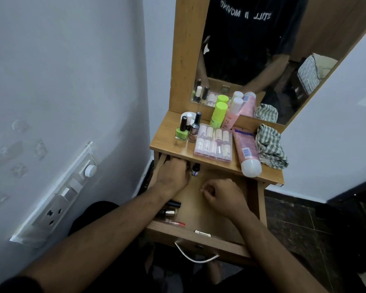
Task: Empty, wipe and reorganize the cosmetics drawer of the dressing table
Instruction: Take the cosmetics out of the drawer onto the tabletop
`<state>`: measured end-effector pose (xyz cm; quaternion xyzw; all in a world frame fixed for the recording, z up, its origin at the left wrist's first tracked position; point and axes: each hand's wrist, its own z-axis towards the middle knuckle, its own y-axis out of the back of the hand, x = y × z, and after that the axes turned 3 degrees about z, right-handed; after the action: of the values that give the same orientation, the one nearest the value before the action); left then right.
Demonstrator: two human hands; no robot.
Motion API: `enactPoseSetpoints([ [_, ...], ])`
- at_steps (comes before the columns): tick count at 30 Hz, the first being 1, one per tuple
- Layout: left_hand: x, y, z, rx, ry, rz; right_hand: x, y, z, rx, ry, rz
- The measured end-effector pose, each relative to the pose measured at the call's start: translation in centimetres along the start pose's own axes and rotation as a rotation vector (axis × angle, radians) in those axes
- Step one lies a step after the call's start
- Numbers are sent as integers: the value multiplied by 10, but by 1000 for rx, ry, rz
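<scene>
The drawer [201, 208] is pulled out, low in the middle of the frame. A small dark bottle [195, 169] stands at its back, just right of the left hand [173, 172] (fingers tucked under the tabletop, so I cannot tell their state). The right hand [222, 197] is curled, holding nothing, and sits farther away.

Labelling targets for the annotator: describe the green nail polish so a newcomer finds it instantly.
Start at the wooden dressing table top below the mirror and go to its left front corner, where a few small bottles stand together. The square bright-green glass nail polish bottle with a black cap is the leftmost; the beige nail polish bottle beside it is rounder.
</scene>
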<state>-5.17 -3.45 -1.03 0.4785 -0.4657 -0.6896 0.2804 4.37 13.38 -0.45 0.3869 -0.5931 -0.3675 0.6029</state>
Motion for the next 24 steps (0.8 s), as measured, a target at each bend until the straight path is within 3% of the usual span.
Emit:
enactPoseSetpoints([
  [5,-4,-9,12,94,27,143,-2,-9,2,88,-46,34],
  [10,-5,-11,13,96,7,178,-5,-13,10,-72,-145,234],
  [14,-8,0,2,23,-14,119,4,-16,25,-227,-255,328],
  [21,-9,45,-42,-39,-99,-12,15,-23,32,-324,-324,327],
  [24,-3,65,-60,-121,-106,-174,19,-26,33,-342,-357,306],
])
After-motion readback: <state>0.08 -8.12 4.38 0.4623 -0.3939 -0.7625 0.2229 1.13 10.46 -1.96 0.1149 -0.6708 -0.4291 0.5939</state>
